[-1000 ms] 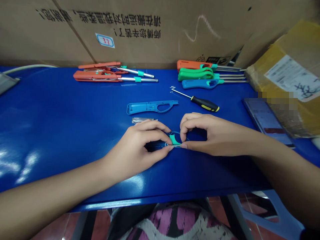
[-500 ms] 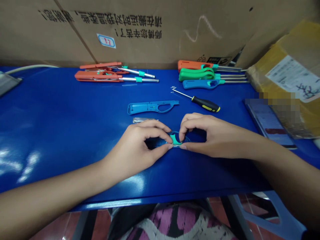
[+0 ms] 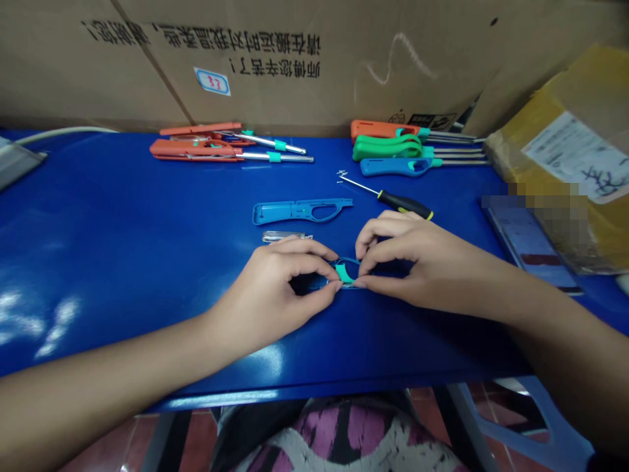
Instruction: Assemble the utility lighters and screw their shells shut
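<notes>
A blue lighter shell half (image 3: 350, 261) lies low on the table between my hands, mostly covered by them. In its loop sits a teal trigger (image 3: 343, 273). The thumb and index finger of my left hand (image 3: 289, 275) are closed on the trigger's left side. My right hand (image 3: 405, 262) pinches at its right side, fingertips on the shell's edge; the exact contact is hidden. Just beyond my left fingers lies a clear fuel tank with a metal end (image 3: 284, 236). The other blue shell half (image 3: 299, 211) rests farther back, hollow side up.
A black-and-yellow screwdriver (image 3: 405, 204) points at several small screws (image 3: 341, 176). Opened orange lighters (image 3: 196, 149) lie back left; closed lighters (image 3: 388, 147) back right. A cardboard box (image 3: 275, 98) walls the rear. A phone-like slab (image 3: 531, 246) and taped parcel (image 3: 590, 144) stand right.
My right fingers have shifted slightly, with the hand's back a bit higher, and more of the shell's loop shows. My left hand keeps its pinch. The whole view has drifted slightly.
</notes>
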The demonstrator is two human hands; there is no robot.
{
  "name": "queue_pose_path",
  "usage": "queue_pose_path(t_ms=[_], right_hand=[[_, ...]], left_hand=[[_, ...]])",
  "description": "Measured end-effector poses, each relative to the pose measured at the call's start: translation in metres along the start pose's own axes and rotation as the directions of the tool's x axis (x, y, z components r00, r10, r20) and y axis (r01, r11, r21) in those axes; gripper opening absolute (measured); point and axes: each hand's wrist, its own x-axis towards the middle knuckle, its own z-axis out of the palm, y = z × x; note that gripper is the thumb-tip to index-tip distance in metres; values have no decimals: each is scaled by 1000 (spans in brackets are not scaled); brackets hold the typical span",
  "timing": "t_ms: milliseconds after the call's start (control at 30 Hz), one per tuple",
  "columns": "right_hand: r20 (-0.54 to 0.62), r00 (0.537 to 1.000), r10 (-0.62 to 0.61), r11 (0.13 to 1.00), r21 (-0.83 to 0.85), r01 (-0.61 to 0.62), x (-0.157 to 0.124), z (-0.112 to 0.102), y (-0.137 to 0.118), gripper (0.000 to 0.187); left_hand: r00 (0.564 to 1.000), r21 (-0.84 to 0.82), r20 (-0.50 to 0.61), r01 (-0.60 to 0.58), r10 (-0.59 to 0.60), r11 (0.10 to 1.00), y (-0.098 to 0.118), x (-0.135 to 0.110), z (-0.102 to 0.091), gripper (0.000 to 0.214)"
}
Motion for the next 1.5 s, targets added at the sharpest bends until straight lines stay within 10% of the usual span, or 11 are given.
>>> queue_pose_path(t_ms=[833,1500], right_hand=[[25,997,-73,982,-174,77,-6,4,-10,24],[46,993,-108,994,0,109,0,-11,4,13]], left_hand=[[994,24,109,-27,24,999,0,7,-9,8],[937,273,346,-141,40,952,5,32,-27,15]])
